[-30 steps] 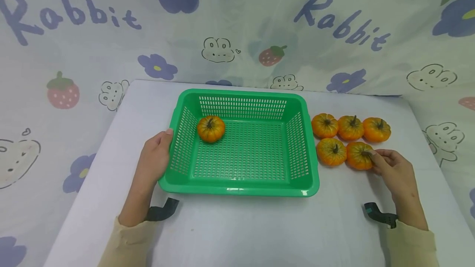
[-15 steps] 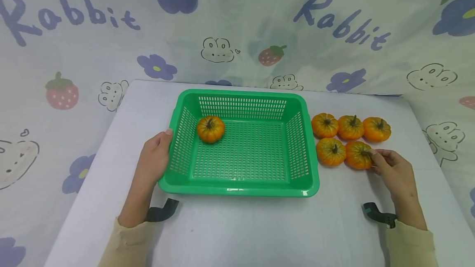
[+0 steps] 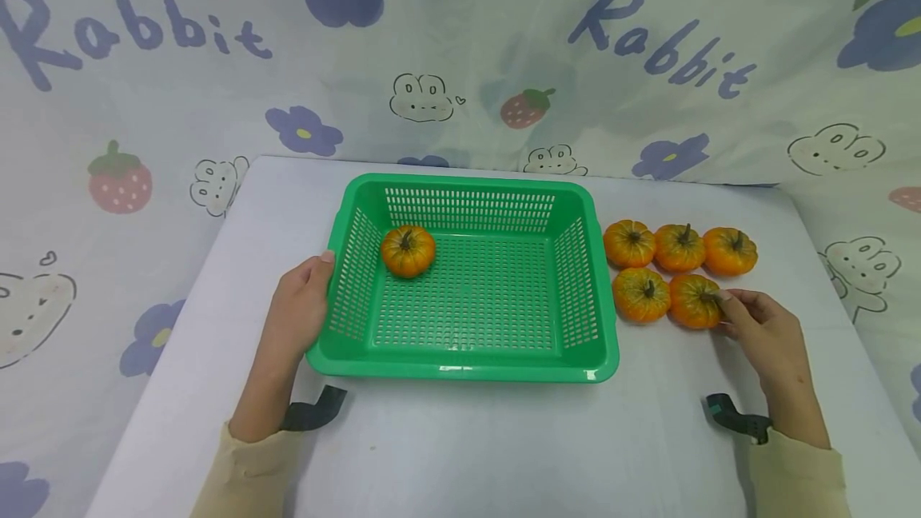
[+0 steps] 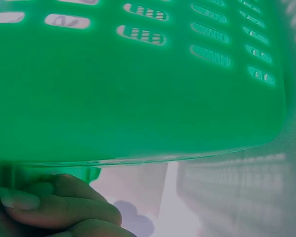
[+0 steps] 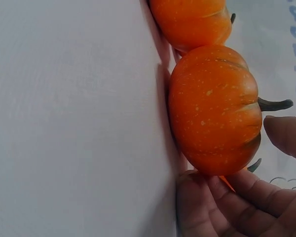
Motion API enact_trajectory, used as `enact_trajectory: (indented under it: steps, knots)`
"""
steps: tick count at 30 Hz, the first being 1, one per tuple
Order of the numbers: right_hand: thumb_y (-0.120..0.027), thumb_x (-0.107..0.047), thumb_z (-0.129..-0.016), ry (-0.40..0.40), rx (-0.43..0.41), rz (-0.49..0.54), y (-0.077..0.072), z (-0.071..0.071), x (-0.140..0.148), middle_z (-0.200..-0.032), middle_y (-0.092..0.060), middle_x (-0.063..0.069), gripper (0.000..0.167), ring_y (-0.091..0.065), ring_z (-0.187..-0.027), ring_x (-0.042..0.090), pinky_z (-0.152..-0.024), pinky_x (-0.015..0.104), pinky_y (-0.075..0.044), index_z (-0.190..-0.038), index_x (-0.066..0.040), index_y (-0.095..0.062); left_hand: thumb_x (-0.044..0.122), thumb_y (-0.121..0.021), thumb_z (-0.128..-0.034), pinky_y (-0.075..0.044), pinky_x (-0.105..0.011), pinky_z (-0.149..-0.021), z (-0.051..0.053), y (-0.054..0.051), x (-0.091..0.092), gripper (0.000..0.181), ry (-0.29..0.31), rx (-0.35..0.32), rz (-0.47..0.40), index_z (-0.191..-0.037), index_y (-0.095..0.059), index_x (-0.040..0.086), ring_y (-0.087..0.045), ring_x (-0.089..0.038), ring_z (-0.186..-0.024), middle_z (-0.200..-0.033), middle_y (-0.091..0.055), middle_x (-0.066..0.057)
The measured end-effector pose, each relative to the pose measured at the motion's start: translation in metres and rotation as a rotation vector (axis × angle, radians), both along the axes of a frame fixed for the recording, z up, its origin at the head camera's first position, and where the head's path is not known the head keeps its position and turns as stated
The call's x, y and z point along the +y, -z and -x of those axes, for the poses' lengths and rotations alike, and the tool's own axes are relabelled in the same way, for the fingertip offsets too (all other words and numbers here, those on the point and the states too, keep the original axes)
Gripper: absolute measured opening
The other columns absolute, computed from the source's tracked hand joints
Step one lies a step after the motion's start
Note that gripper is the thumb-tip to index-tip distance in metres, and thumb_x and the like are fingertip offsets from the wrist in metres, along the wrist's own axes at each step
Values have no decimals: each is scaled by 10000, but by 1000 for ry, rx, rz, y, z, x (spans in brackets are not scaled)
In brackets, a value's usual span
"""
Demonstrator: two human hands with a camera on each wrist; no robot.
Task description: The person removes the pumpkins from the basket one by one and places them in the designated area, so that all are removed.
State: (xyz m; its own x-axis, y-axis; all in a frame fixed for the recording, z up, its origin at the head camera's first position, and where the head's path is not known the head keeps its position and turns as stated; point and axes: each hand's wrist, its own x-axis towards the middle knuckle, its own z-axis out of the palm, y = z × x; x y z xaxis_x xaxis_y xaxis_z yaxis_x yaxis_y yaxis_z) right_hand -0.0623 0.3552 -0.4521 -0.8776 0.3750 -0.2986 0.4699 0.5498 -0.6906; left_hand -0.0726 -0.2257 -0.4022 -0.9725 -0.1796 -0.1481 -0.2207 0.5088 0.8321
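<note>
A green plastic basket (image 3: 460, 369) with slotted walls stands in the middle of the table. My left hand (image 3: 301, 306) grips its left rim, the thumb on top; in the left wrist view curled fingers (image 4: 64, 210) show below the basket's rim. One small orange pumpkin (image 3: 408, 253) sits inside, towards the left. My right hand (image 3: 771, 336) holds the right-hand pumpkin (image 3: 691, 304) of the front row, which rests on the table. Its fingertips (image 5: 222, 190) touch the pumpkin's side in the right wrist view, and the thumb (image 5: 288, 136) lies near the stem.
Left of the held pumpkin sits another pumpkin (image 3: 640, 298), close to the basket's right wall. A row of three pumpkins, among them a middle one (image 3: 679, 250), lies just behind. A patterned cloth (image 3: 475, 46) hangs behind the white table (image 3: 460, 454).
</note>
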Motion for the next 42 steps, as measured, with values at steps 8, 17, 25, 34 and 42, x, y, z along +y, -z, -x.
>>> enact_trajectory:
  steps: [8, 17, 25, 34, 42]
  knots:
    - [-447, -635, -1052, -29, -21, -52, -11, -2, -3, -1487, -512, 245, 796, -605, -1025, 194, -1002, 582, -511, -1551, -15, -411, 593, -298, -1107, -504, -337, -488, 0, 0, -1, 685, 3, 2, -1, -1011, -606, -11, -609, -211, -583, -750, -631, -148]
    - [-405, -608, -1075, -10, 13, -92, -23, -3, -5, -1496, -512, 282, 781, -576, -1226, 438, -1027, 697, -439, -1566, -1, -379, 597, -292, -1106, -497, -337, -488, 1, -1, -1, 690, 3, -8, 7, -1018, -609, -9, -599, -215, -587, -746, -623, -146]
    - [-440, -566, -1080, 0, 95, -131, -48, -1, -16, -1521, -506, 246, 722, -504, -1317, 456, -1047, 713, -411, -1563, -30, -410, 605, -291, -1103, -497, -338, -490, 1, -1, -2, 696, 6, -11, 10, -1022, -613, -7, -597, -214, -591, -748, -623, -141]
    - [-516, -446, -1087, -93, 301, -180, -83, 5, -53, -1519, -543, 130, 556, -470, -1418, 360, -1157, 580, -372, -1473, -46, -527, 590, -291, -1108, -487, -335, -504, 1, -2, -1, 683, 1, -14, 13, -1019, -610, -7, -588, -225, -610, -754, -615, -144]
    - [-599, -349, -1074, -294, 463, -142, -105, 15, -90, -1537, -523, 86, 532, -472, -1433, 357, -1204, 423, -337, -1536, -123, -464, 602, -282, -1105, -504, -334, -498, 1, 1, -2, 701, 6, 3, 12, -1049, -623, -8, -609, -217, -608, -768, -631, -149]
